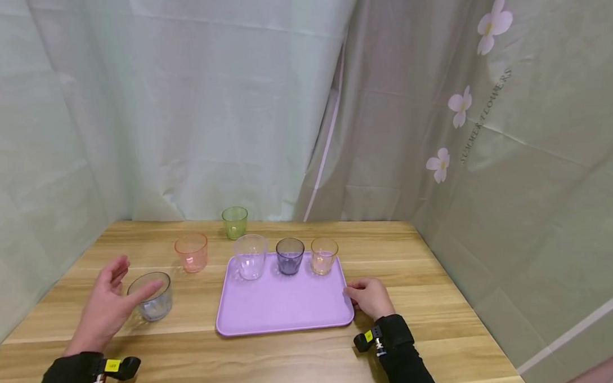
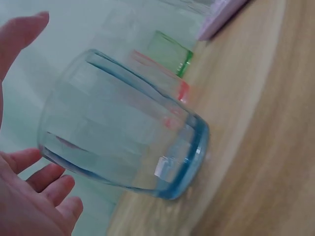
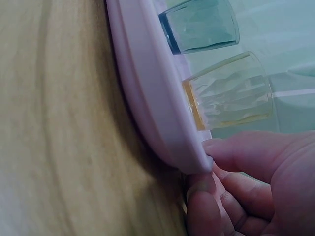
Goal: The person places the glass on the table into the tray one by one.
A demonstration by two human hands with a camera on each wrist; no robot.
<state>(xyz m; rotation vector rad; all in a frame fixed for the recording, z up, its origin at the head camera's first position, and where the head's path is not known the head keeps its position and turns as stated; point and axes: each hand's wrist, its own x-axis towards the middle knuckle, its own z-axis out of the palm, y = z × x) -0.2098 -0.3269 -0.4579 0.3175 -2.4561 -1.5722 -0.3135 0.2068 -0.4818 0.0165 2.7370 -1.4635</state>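
My left hand [image 1: 109, 303] is beside a bluish clear glass [image 1: 156, 307] at the left of the table, thumb and fingers spread apart at its sides. In the left wrist view the thumb stands off the glass while the fingertips come right up to its rim. My right hand [image 1: 371, 297] pinches the right edge of a purple tray [image 1: 287, 312], thumb on top and fingers curled under the rim. Along the tray's back stand a large clear glass [image 1: 250, 263], a dark grey glass [image 1: 290, 258] and a yellow-amber glass [image 1: 324, 257].
A coral-pink glass [image 1: 191, 254] stands upright behind the bluish one. Further back is a green glass [image 1: 235, 223]. The wooden table [image 1: 425, 274] is bordered by pale curtains [image 1: 228, 110] at the back and sides.
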